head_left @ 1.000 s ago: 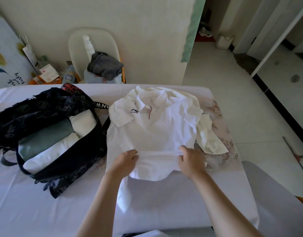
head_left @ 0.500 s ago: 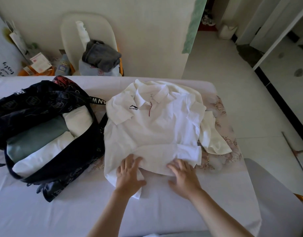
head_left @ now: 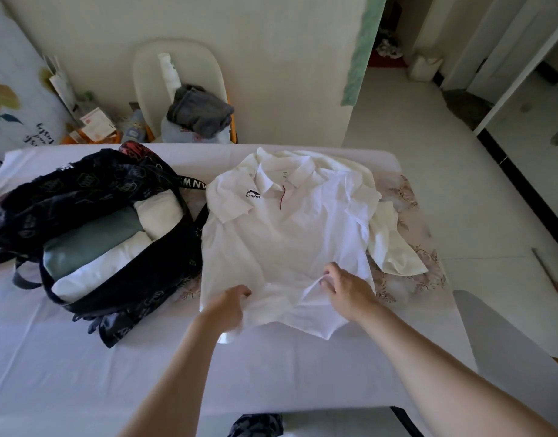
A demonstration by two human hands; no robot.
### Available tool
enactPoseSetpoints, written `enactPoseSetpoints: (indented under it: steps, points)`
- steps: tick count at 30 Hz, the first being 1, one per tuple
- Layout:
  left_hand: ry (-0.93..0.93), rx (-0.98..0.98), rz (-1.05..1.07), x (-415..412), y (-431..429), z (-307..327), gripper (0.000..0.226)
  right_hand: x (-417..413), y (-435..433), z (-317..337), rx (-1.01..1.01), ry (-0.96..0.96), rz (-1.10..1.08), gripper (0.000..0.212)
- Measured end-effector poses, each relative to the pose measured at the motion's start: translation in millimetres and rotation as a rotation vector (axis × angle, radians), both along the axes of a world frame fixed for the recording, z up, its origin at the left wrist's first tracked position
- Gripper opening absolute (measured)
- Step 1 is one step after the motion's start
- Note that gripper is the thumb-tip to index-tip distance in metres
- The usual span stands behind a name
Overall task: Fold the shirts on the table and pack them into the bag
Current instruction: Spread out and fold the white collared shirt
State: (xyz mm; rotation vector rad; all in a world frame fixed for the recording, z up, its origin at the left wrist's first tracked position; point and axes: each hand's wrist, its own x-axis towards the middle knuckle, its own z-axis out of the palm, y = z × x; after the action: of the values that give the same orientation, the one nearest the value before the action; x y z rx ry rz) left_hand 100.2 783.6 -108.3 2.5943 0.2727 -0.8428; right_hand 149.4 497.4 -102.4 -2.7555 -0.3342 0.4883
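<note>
With left hand (head_left: 230, 305) and right hand (head_left: 350, 288) both pinching the white shirt (head_left: 287, 234) at lower centre, an uneven tug might have dragged the cream shirt (head_left: 394, 247) beneath askew.

A: Your left hand (head_left: 227, 305), can you see its fingertips?
B: No, you lose them where they curl into the hem of the white polo (head_left: 284, 241). That polo also covers most of the cream shirt (head_left: 394, 247).
A: And your bag (head_left: 92, 184)?
B: Its left end runs off the frame.
</note>
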Motion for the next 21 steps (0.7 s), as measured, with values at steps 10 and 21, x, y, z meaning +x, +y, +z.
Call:
enactPoseSetpoints:
  steps: [10,21]
  points:
    - [0.567,0.101,-0.376,-68.2,-17.3,26.1,0.062,-58.8,-27.3,21.6,-0.486,0.594,0.159,0.06]
    - [-0.104,-0.145,-0.026,-19.1,-38.7,31.6,0.035,-39.7,0.7,35.3,-0.072,0.299,0.058,0.017]
